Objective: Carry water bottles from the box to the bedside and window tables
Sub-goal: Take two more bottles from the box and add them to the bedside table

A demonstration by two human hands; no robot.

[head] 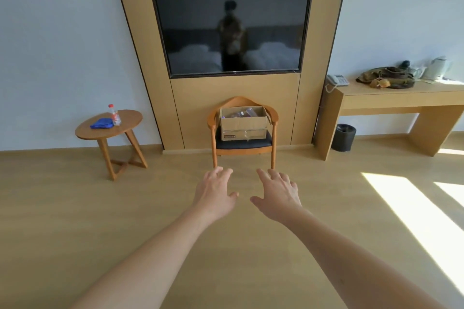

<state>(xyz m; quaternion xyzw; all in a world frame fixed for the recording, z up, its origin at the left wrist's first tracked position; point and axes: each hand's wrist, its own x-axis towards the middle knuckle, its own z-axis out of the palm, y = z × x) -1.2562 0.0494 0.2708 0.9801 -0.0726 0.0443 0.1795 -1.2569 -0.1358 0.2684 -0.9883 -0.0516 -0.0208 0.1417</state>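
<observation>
Wooden floor (pixel 75 208) — box (pixel 243 123), empty hands (pixel 247 193)

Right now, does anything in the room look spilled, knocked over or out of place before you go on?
Nothing stands out. The cardboard box sits squarely on the chair, bottles inside. One bottle stands upright on the round table beside a blue cloth. Both the left hand and right hand are empty.

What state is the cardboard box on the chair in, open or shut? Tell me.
Open. The cardboard box sits on the chair with its top uncovered, and bottles show inside above the rim.
</observation>
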